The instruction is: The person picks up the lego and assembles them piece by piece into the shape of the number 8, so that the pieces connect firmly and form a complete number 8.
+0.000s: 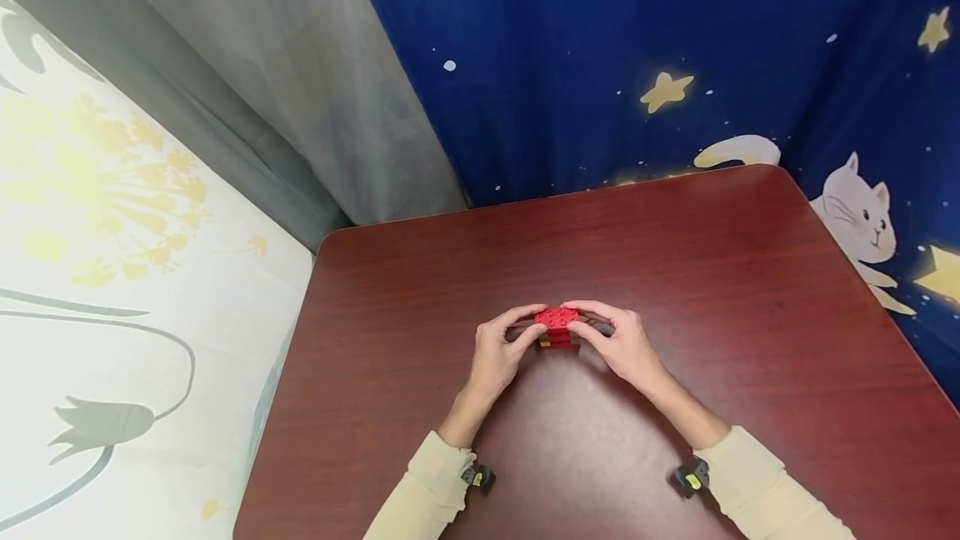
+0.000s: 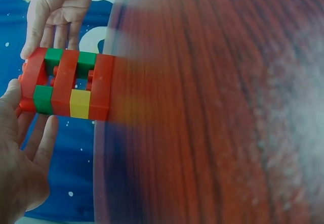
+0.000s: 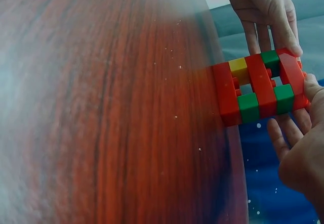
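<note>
In the head view, a small tower of toy building bricks (image 1: 557,337) stands on the brown table with a hand at each end. Its top red brick (image 1: 557,318) has studs facing up. My left hand (image 1: 495,352) pinches the left end of that brick, thumb on the near side and fingers behind. The right hand (image 1: 626,346) pinches the other end likewise. In the left wrist view, three long red bricks alternate with short green bricks (image 2: 43,99) and a yellow brick (image 2: 80,104), leaving gaps between. The bottom red brick (image 3: 226,95) meets the tabletop in the right wrist view.
The wooden table (image 1: 420,273) has rounded far corners. Behind it hangs a blue curtain (image 1: 570,40) with stars and a cat, beside a grey curtain (image 1: 300,65). A pale floral-patterned cloth (image 1: 150,407) is on the left. Small black cameras (image 1: 480,477) sit at both wrists.
</note>
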Tool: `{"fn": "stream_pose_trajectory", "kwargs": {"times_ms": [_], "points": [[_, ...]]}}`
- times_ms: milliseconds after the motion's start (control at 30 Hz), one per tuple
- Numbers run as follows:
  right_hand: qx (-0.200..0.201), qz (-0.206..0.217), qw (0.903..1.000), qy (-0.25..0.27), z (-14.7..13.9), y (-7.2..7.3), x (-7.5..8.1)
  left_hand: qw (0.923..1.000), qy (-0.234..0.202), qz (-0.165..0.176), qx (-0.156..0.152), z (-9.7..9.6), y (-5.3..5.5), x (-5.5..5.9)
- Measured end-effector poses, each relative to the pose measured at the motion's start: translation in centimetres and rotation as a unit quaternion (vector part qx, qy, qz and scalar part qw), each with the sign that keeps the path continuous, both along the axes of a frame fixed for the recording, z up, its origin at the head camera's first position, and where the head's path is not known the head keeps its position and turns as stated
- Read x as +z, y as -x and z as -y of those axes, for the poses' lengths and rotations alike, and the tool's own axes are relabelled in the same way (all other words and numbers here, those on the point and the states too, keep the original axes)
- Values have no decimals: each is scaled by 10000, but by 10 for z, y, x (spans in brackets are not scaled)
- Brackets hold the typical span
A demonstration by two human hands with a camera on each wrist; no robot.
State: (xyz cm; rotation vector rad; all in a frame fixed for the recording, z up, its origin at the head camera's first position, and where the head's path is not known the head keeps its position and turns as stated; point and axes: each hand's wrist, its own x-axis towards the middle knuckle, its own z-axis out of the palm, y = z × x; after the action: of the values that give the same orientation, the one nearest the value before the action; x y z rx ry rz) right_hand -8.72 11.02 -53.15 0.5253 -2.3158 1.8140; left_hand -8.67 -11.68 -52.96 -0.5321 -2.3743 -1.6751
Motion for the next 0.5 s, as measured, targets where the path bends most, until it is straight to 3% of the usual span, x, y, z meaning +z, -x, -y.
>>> {"fn": "stream_pose_trajectory", "kwargs": {"times_ms": [167, 500], "points": [[6, -48, 10000, -60, -3, 4, -7, 9999, 52, -102, -38, 1, 2, 1], [41, -42, 9999, -132, -3, 3, -5, 9996, 196, -218, -46, 1, 1, 0]]}}
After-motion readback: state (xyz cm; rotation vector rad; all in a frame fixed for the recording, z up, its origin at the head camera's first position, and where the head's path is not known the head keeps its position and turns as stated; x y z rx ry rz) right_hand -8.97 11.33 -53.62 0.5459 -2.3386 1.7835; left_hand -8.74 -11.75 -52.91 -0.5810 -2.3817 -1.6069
